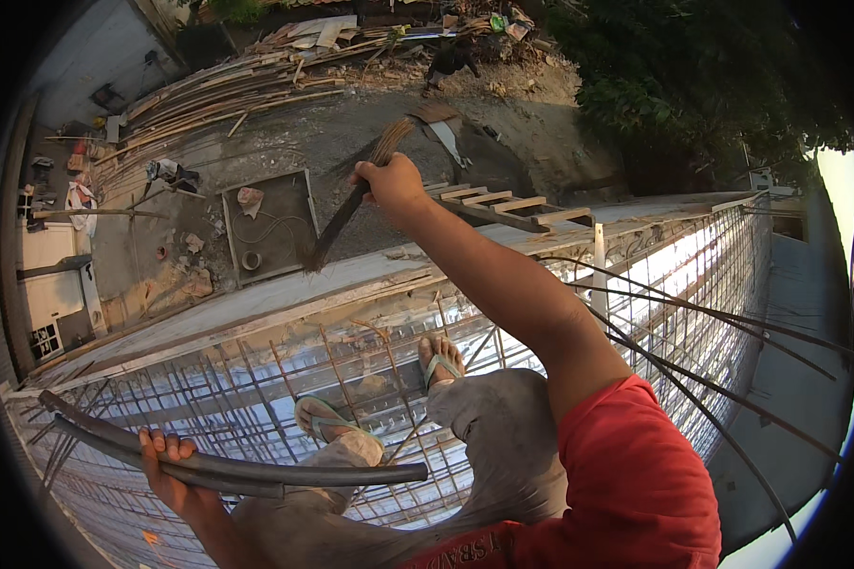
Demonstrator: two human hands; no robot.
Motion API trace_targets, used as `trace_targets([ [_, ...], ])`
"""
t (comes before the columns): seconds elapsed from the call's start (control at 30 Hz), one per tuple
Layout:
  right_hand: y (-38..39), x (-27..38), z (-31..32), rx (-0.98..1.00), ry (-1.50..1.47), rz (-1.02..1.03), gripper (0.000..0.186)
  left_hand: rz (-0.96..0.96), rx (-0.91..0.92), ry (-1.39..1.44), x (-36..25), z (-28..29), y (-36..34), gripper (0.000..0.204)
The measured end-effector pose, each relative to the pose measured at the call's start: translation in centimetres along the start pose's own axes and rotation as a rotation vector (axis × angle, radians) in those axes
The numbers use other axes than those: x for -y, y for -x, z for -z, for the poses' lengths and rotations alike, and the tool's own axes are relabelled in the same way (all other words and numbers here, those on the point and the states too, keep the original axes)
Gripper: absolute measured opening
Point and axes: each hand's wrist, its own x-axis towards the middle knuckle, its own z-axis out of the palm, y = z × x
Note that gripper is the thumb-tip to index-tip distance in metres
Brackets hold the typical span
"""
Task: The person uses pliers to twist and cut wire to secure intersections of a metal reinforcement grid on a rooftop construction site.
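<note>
My right hand point(390, 185) is stretched out ahead and gripped around a thin bundle of short dark rods point(351, 209) that slants from upper right to lower left. My left hand point(164, 467) sits low at the left, closed around two long dark grey pipes point(256, 469) that curve across the lower left. My feet in green sandals point(324, 417) stand on a grid of steel reinforcing bars point(247, 379).
A wooden formwork edge point(285, 299) borders the bar grid; far below lie a ground yard, a square slab point(270, 223), a ladder point(493, 204) and stacked timber point(218, 90). Long loose bars point(693, 351) arc at the right. Trees point(683, 76) stand beyond.
</note>
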Motion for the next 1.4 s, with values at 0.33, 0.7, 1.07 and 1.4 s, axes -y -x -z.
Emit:
trace_targets([
  [0.33, -11.1, -10.8, -6.9, -0.048, 0.268, 0.037, 0.030, -0.200, 0.083, -0.100, -2.4, 2.7, -2.6, 0.014],
  [0.7, -15.3, -7.5, -5.3, -0.150, 0.019, -0.003, 0.033, -0.260, -0.044, -0.248, -0.6, -2.6, -1.4, 0.016],
  [1.07, -5.8, -3.2, -5.4, 0.061, 0.216, 0.422, 0.077, -0.024, 0.083, -0.236, 3.9, -6.7, -3.9, 0.015],
  [1.4, 14.4, -2.0, -9.3, 1.451, 0.173, 0.084, 0.081, 0.098, 0.168, -0.188, 7.9, -10.4, -4.9, 0.032],
])
